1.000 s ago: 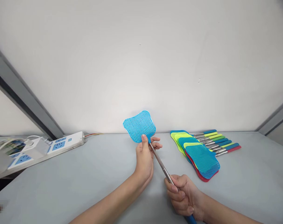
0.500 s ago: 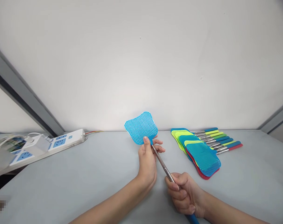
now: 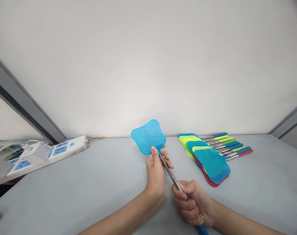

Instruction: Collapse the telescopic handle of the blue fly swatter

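Note:
Between my hands is a blue fly swatter (image 3: 148, 136) with a perforated head and a silver telescopic rod. My left hand (image 3: 156, 173) pinches the base of the head with the thumb in front, its other fingers behind the rod. My right hand (image 3: 191, 202) is wrapped round the lower rod and the top of the blue grip, whose end runs out of view at the bottom. To the right lies an overlapping row of fly swatters (image 3: 211, 164) in blue, yellow-green, green and red, heads toward the left and handles toward the back right.
A white power strip (image 3: 71, 147) with blue sockets lies along the left side, with a white plug adapter (image 3: 38, 152) and cables on it. Behind the grey table (image 3: 101, 182) stands a pale wall (image 3: 148, 65). Grey frame posts slope down at both sides.
The rod between my hands looks slightly shorter, with my left hand a little lower and nearer my right. Both hands keep their hold. The view has shifted slightly.

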